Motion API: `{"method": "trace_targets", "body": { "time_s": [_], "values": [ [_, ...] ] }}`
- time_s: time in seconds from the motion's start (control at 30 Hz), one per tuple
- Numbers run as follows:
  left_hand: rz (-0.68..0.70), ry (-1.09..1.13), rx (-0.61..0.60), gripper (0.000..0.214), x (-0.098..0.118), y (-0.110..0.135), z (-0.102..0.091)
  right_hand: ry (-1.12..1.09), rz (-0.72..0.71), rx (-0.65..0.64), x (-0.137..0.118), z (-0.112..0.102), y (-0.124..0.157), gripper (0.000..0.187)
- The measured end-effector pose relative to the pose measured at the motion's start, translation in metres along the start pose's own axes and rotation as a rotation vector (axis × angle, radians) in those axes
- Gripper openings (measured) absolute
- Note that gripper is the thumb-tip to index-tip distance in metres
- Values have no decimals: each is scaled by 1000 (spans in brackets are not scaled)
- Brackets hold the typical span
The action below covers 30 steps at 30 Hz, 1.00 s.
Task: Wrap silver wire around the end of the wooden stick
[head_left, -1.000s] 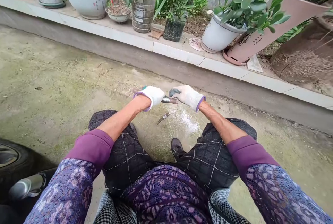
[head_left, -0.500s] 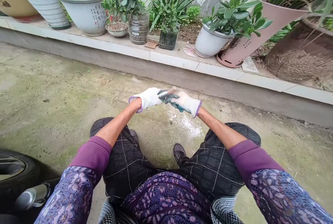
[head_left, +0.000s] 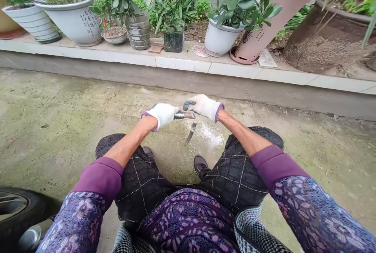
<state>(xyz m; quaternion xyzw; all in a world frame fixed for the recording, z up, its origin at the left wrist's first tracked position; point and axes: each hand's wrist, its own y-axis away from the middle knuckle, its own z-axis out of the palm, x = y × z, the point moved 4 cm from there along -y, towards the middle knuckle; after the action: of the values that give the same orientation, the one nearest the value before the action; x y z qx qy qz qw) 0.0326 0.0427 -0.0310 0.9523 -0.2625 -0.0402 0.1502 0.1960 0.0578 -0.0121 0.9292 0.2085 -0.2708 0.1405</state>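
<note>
My left hand (head_left: 164, 115), in a white work glove with a purple cuff, is closed around a short rod (head_left: 188, 115). A silvery, ridged band shows beside the fingers, and a brownish end points right. What the rod is I cannot tell. My right hand (head_left: 202, 107), in a matching glove with grey fingertips, hovers just above that end. Its fingers are loosely curved, with nothing visible in them. Below the rod is a dark, slightly curved piece (head_left: 191, 132) with a pale band; whether it is in the air or on the ground is unclear.
White powder (head_left: 213, 136) is scattered on the concrete ground (head_left: 73, 116) between my shoes. Ahead runs a low tiled ledge (head_left: 182, 63) with several potted plants, among them a white pot (head_left: 221, 37) and a tall pink pot (head_left: 261, 22). A wheel (head_left: 23, 206) stands at lower left.
My right hand has lifted off the rod, and the hands have moved apart. The rod has swung from slanting upward to nearly level. The dark curved piece now shows below. The view has shifted right.
</note>
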Motion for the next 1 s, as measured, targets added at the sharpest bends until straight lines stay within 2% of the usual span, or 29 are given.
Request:
{"method": "trace_targets", "body": {
  "time_s": [0.17,0.27,0.33,0.4,0.53,0.63,0.73,0.87,1.0],
  "values": [
    [24,408,185,24,-8,13,-16,-522,83,-31,-7,1,-3,13],
    [6,477,236,26,-16,14,-17,-591,180,-16,-15,14,-5,10],
    [-29,493,243,25,-23,10,-15,-483,186,-12,-21,24,-6,11],
    [-103,445,227,28,-31,6,-11,-293,122,-20,-27,33,-6,15],
    [-264,159,148,31,-41,8,-5,86,-59,-49,-34,41,-4,21],
    [-230,17,65,31,-35,13,-2,275,-75,-53,-29,37,-5,25],
    [-104,-23,17,30,-22,16,0,319,-97,0,-20,29,-11,27],
    [-7,12,-21,29,-12,16,-2,106,-127,-13,-6,21,-17,25],
    [-43,263,5,21,-12,16,-10,-313,119,-68,6,20,-12,21]
  ]
}}
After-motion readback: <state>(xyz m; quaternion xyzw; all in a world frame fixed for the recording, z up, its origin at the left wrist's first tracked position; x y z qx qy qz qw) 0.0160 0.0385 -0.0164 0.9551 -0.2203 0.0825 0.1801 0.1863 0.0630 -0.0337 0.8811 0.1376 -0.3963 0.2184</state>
